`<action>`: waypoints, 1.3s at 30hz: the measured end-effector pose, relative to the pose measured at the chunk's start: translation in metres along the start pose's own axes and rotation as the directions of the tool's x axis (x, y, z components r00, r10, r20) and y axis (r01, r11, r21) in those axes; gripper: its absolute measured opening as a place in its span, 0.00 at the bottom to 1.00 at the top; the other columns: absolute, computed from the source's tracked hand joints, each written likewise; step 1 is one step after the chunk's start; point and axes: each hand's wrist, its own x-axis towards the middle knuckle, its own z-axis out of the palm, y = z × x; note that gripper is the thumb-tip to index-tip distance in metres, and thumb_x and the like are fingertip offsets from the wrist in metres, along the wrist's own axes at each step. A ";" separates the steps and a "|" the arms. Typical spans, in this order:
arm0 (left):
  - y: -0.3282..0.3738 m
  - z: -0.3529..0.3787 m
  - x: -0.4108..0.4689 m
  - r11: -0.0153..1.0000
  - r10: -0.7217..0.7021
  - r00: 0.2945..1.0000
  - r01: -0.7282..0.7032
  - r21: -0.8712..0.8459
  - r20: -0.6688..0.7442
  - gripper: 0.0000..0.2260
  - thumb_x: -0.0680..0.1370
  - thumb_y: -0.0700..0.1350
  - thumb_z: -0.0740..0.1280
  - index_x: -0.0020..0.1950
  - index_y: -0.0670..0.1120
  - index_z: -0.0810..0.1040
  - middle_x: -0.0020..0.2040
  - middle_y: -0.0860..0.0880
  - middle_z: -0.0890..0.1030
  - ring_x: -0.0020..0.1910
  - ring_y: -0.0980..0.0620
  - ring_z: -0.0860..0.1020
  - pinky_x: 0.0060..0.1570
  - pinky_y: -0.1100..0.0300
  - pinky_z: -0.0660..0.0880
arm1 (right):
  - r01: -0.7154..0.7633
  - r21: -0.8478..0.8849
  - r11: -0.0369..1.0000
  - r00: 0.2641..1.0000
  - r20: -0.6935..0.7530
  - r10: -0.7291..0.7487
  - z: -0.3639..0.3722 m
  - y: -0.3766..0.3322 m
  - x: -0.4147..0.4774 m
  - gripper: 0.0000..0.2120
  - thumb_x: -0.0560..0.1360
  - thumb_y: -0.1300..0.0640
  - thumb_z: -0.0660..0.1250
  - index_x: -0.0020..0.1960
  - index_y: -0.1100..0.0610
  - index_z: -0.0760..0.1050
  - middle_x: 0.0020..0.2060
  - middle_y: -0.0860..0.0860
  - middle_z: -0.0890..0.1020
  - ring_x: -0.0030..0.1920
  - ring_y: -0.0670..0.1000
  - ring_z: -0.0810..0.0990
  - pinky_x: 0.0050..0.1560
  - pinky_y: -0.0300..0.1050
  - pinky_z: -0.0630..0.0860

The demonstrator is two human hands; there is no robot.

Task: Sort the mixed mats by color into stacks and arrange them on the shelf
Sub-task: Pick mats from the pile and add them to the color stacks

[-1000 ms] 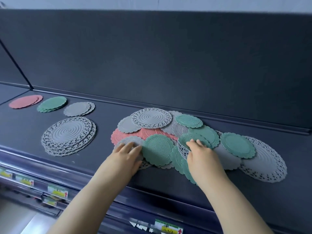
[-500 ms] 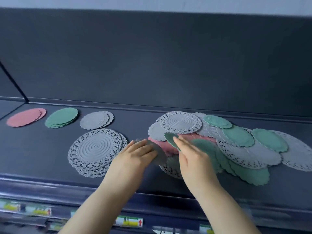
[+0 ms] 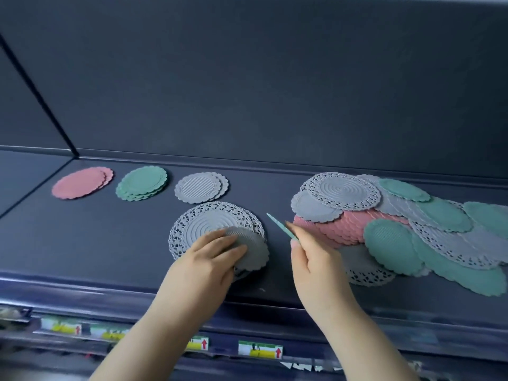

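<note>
Left hand (image 3: 211, 259) clamped on small grey mat (image 3: 254, 250) over lacy grey stack (image 3: 203, 229). Right hand (image 3: 313, 254) pinching green mat (image 3: 280, 226) edge-on beside mixed pile (image 3: 384, 224).

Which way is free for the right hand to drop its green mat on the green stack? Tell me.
Probably over the shelf's bare middle: right hand with green mat crosses above the lace stack to the green stack.

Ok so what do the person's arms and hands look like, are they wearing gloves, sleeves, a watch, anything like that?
Both are bare. The left hand and the right hand have no gloves, and no rings show on the fingers in view. Both forearms are uncovered down to the bottom edge of the picture, with no sleeve cuff, watch or bracelet visible. The fingernails look short and plain, though the picture is slightly blurred.
</note>
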 end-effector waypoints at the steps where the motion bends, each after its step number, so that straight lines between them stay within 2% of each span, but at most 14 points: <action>1: 0.000 0.000 -0.001 1.000 -0.010 1.000 0.010 -0.003 0.005 0.19 0.71 0.43 0.56 0.51 0.45 0.84 0.52 0.49 0.82 0.56 0.50 0.74 0.50 0.56 0.77 | -0.002 0.005 1.000 1.000 0.010 0.002 0.002 -0.001 0.002 0.15 0.77 0.63 0.60 0.62 0.55 0.75 0.38 0.42 0.77 0.39 0.30 0.72 0.41 0.22 0.65; 5: 0.004 0.000 0.007 0.999 -0.039 0.998 0.039 0.011 0.046 0.17 0.72 0.43 0.57 0.52 0.44 0.84 0.52 0.48 0.82 0.56 0.47 0.78 0.50 0.53 0.79 | -0.012 0.047 0.999 0.995 0.100 0.008 0.002 -0.003 0.012 0.16 0.78 0.63 0.58 0.64 0.53 0.74 0.37 0.34 0.74 0.40 0.31 0.73 0.42 0.22 0.65; 7: 0.008 -0.001 0.011 0.999 -0.043 0.997 0.042 0.018 0.065 0.17 0.73 0.44 0.58 0.53 0.43 0.83 0.53 0.48 0.82 0.56 0.46 0.79 0.50 0.51 0.79 | -0.035 0.080 0.996 0.991 0.133 0.024 0.000 -0.002 0.014 0.17 0.78 0.62 0.57 0.64 0.52 0.73 0.39 0.35 0.75 0.41 0.32 0.73 0.43 0.22 0.66; 10: 0.010 -0.003 0.019 0.996 -0.082 0.996 0.081 0.037 0.046 0.16 0.74 0.44 0.58 0.53 0.43 0.83 0.53 0.48 0.82 0.56 0.45 0.79 0.52 0.51 0.78 | -0.077 0.167 0.983 0.981 0.191 0.044 -0.006 0.000 0.020 0.16 0.79 0.61 0.56 0.60 0.47 0.74 0.36 0.46 0.79 0.35 0.39 0.73 0.39 0.28 0.67; 13: 0.008 -0.002 0.023 0.991 -0.128 0.992 0.127 0.044 0.016 0.16 0.74 0.44 0.58 0.53 0.42 0.83 0.53 0.47 0.82 0.56 0.45 0.78 0.55 0.51 0.77 | -0.192 0.292 0.937 0.960 0.253 0.118 -0.009 0.001 0.029 0.17 0.79 0.61 0.56 0.50 0.38 0.73 0.31 0.54 0.74 0.30 0.43 0.66 0.32 0.33 0.64; 17: -0.004 -0.002 0.019 0.988 -0.151 0.989 0.151 0.044 0.001 0.17 0.74 0.44 0.58 0.54 0.42 0.83 0.54 0.48 0.82 0.57 0.46 0.78 0.54 0.51 0.77 | -0.257 0.331 0.908 0.952 0.247 0.179 0.002 0.003 0.035 0.13 0.79 0.61 0.56 0.54 0.46 0.76 0.37 0.48 0.80 0.36 0.47 0.73 0.39 0.35 0.69; 20: -0.025 -0.007 0.017 0.984 -0.169 0.985 0.170 0.058 -0.025 0.17 0.74 0.44 0.58 0.53 0.42 0.83 0.53 0.48 0.83 0.56 0.46 0.79 0.54 0.51 0.77 | -0.260 0.320 0.911 0.949 0.256 0.181 0.011 -0.006 0.040 0.15 0.79 0.60 0.56 0.58 0.45 0.75 0.44 0.46 0.82 0.43 0.47 0.77 0.43 0.31 0.71; 23: -0.059 -0.014 0.018 0.983 -0.164 0.985 0.168 0.070 -0.048 0.17 0.74 0.44 0.58 0.53 0.42 0.83 0.53 0.48 0.83 0.56 0.46 0.79 0.55 0.52 0.76 | -0.250 0.297 0.922 0.957 0.220 0.188 0.028 -0.023 0.053 0.15 0.79 0.59 0.55 0.60 0.44 0.73 0.46 0.36 0.80 0.46 0.37 0.77 0.44 0.26 0.70; 25: -0.085 -0.023 0.017 0.984 -0.159 0.986 0.163 0.071 -0.057 0.17 0.74 0.44 0.58 0.53 0.42 0.83 0.53 0.49 0.83 0.56 0.46 0.78 0.55 0.53 0.75 | -0.249 0.306 0.919 0.963 0.180 0.201 0.044 -0.041 0.061 0.16 0.79 0.59 0.55 0.61 0.44 0.72 0.50 0.33 0.78 0.51 0.31 0.75 0.49 0.25 0.68; 29: -0.145 -0.044 0.013 0.984 -0.155 0.985 0.161 0.074 -0.078 0.17 0.74 0.43 0.57 0.53 0.42 0.83 0.53 0.48 0.83 0.55 0.45 0.79 0.54 0.53 0.76 | -0.240 0.296 0.924 0.969 0.123 0.213 0.083 -0.077 0.074 0.15 0.80 0.58 0.55 0.61 0.44 0.73 0.53 0.36 0.79 0.54 0.34 0.76 0.56 0.34 0.70; 32: -0.190 -0.053 0.007 0.985 -0.145 0.986 0.152 0.078 -0.083 0.18 0.74 0.44 0.57 0.52 0.41 0.83 0.52 0.47 0.83 0.55 0.43 0.79 0.53 0.49 0.77 | -0.213 0.227 0.950 0.976 0.081 0.200 0.114 -0.096 0.082 0.16 0.79 0.57 0.55 0.63 0.46 0.72 0.48 0.46 0.82 0.49 0.45 0.78 0.55 0.44 0.73; 34: -0.213 -0.057 0.004 0.989 -0.120 0.989 0.127 0.073 -0.086 0.18 0.74 0.44 0.56 0.52 0.40 0.83 0.52 0.47 0.83 0.54 0.43 0.79 0.52 0.49 0.77 | -0.205 0.202 0.958 0.979 0.051 0.198 0.132 -0.107 0.086 0.16 0.79 0.57 0.55 0.64 0.47 0.72 0.44 0.41 0.81 0.47 0.44 0.77 0.51 0.42 0.73; 36: -0.233 -0.064 0.005 0.994 -0.091 0.992 0.096 0.061 -0.085 0.18 0.74 0.44 0.56 0.51 0.40 0.83 0.51 0.47 0.83 0.53 0.43 0.79 0.52 0.49 0.77 | -0.216 0.193 0.957 0.976 0.039 0.212 0.147 -0.117 0.089 0.16 0.79 0.57 0.55 0.65 0.47 0.71 0.47 0.38 0.80 0.49 0.42 0.78 0.51 0.38 0.72; 39: -0.259 -0.074 0.007 0.996 -0.064 0.996 0.068 0.055 -0.068 0.18 0.74 0.44 0.55 0.51 0.40 0.83 0.52 0.47 0.83 0.53 0.44 0.80 0.52 0.50 0.77 | -0.190 0.182 0.965 0.982 0.014 0.190 0.169 -0.133 0.099 0.17 0.79 0.60 0.54 0.64 0.49 0.72 0.50 0.52 0.81 0.50 0.48 0.76 0.50 0.37 0.71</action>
